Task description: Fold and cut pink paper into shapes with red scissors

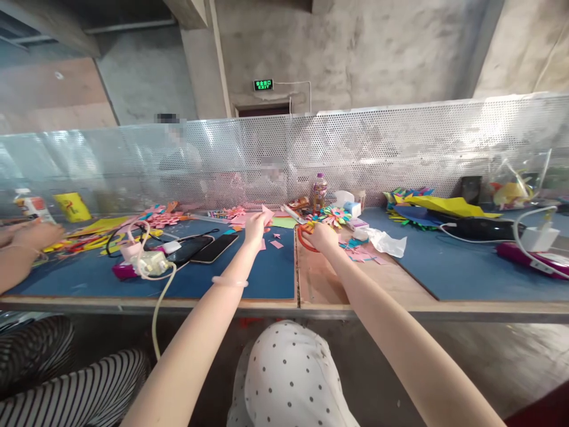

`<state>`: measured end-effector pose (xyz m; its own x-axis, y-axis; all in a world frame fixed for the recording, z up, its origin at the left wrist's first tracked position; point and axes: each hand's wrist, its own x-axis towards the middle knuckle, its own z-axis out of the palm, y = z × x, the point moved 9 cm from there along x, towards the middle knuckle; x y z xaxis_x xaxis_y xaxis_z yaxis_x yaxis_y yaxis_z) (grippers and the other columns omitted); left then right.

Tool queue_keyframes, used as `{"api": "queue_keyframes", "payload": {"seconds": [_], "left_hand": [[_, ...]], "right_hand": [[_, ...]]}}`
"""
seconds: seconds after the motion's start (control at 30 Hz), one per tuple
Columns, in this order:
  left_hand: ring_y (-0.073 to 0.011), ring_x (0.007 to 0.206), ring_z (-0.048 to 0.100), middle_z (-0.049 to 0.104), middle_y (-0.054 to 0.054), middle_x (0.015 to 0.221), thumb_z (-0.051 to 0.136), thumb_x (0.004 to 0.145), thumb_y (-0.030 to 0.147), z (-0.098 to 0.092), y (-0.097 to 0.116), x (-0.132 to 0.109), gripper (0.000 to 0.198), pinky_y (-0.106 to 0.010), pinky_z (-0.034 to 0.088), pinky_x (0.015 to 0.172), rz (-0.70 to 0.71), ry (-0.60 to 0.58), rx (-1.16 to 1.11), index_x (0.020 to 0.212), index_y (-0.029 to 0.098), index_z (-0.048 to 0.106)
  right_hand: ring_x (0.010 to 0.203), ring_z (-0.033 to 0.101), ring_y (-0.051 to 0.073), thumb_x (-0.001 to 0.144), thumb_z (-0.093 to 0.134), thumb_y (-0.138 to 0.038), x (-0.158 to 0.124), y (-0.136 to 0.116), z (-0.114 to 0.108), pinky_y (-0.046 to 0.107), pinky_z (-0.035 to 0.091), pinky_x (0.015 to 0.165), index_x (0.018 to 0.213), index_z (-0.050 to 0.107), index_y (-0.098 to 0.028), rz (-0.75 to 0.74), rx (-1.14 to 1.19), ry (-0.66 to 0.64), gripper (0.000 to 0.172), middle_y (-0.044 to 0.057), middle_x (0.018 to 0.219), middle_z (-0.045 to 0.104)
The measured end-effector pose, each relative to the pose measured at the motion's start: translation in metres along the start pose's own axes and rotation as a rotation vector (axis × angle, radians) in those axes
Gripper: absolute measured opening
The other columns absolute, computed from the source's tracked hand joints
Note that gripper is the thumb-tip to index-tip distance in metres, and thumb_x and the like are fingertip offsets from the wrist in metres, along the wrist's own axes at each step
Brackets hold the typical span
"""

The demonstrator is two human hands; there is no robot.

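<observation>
Over the blue mat, my left hand (255, 229) pinches a piece of pink paper (267, 212) between closed fingers. To its right, my right hand (323, 236) is closed on a pair of scissors with red loop handles (306, 238); I cannot make out the blades. Small pink paper pieces (276, 244) lie on the mat between and below the hands. A light green sheet (284, 223) lies just beyond them. More pink scraps (360, 254) rest beside my right hand, near a crumpled white plastic sheet (387, 242).
Left of my hands are a black phone (216, 248) and a power strip with cables (149, 263). A bottle with a purple cap (319, 191) stands near the perforated metal divider (355, 148). Another person's hand (33, 237) is at the far left. Yellow paper (453, 206) lies on the right.
</observation>
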<state>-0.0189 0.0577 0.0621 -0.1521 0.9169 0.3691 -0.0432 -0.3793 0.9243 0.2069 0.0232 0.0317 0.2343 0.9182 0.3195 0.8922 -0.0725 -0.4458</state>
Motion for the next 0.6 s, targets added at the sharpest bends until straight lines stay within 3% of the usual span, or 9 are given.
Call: {"api": "queue_keyframes", "payload": {"seconds": [0.2, 0.27, 0.4, 0.5, 0.6], "left_hand": [[-0.0124, 0.059, 0.057, 0.062, -0.004, 0.067, 0.054, 0.065, 0.03, -0.001, 0.001, -0.002, 0.019, -0.019, 0.042, 0.046, -0.004, 0.014, -0.001, 0.072, 0.014, 0.062], [-0.0127, 0.06, 0.058, 0.063, -0.005, 0.067, 0.054, 0.065, 0.03, -0.001, 0.001, -0.002, 0.018, -0.02, 0.042, 0.046, -0.004, 0.016, 0.0, 0.07, 0.014, 0.062], [-0.0136, 0.061, 0.058, 0.063, -0.006, 0.068, 0.055, 0.064, 0.029, -0.002, -0.002, -0.002, 0.017, -0.02, 0.042, 0.046, -0.01, 0.019, -0.004, 0.07, 0.014, 0.062], [-0.0142, 0.063, 0.059, 0.064, -0.006, 0.069, 0.055, 0.063, 0.029, -0.002, -0.004, 0.0, 0.018, -0.02, 0.042, 0.046, -0.007, 0.021, 0.007, 0.069, 0.014, 0.062], [-0.0146, 0.063, 0.06, 0.064, -0.006, 0.07, 0.055, 0.064, 0.03, 0.0, -0.004, 0.001, 0.018, -0.02, 0.042, 0.045, 0.012, 0.008, 0.024, 0.068, 0.014, 0.062]], "right_hand": [[0.093, 0.061, 0.026, 0.067, 0.064, -0.049, 0.0, 0.005, 0.016, 0.03, 0.044, 0.073, 0.112, 0.057, -0.008, -0.013, -0.124, -0.019, 0.062, 0.019, 0.103, 0.063], [0.094, 0.059, 0.028, 0.069, 0.061, -0.047, 0.002, 0.002, 0.018, 0.031, 0.044, 0.074, 0.11, 0.06, -0.008, -0.051, -0.16, -0.025, 0.057, 0.019, 0.104, 0.063], [0.1, 0.055, 0.029, 0.08, 0.049, -0.032, -0.003, -0.024, 0.016, 0.035, 0.037, 0.086, 0.097, 0.068, -0.009, -0.268, -0.241, 0.001, 0.035, 0.019, 0.098, 0.065], [0.109, 0.049, 0.025, 0.087, 0.036, -0.028, -0.017, -0.051, 0.013, 0.035, 0.033, 0.092, 0.118, 0.059, -0.014, -0.458, -0.152, 0.068, 0.041, 0.014, 0.112, 0.061], [0.119, 0.039, 0.025, 0.091, 0.03, -0.04, -0.037, -0.078, 0.031, 0.04, 0.027, 0.097, 0.129, 0.048, -0.033, -0.662, -0.046, -0.066, 0.043, 0.003, 0.134, 0.048]]}}
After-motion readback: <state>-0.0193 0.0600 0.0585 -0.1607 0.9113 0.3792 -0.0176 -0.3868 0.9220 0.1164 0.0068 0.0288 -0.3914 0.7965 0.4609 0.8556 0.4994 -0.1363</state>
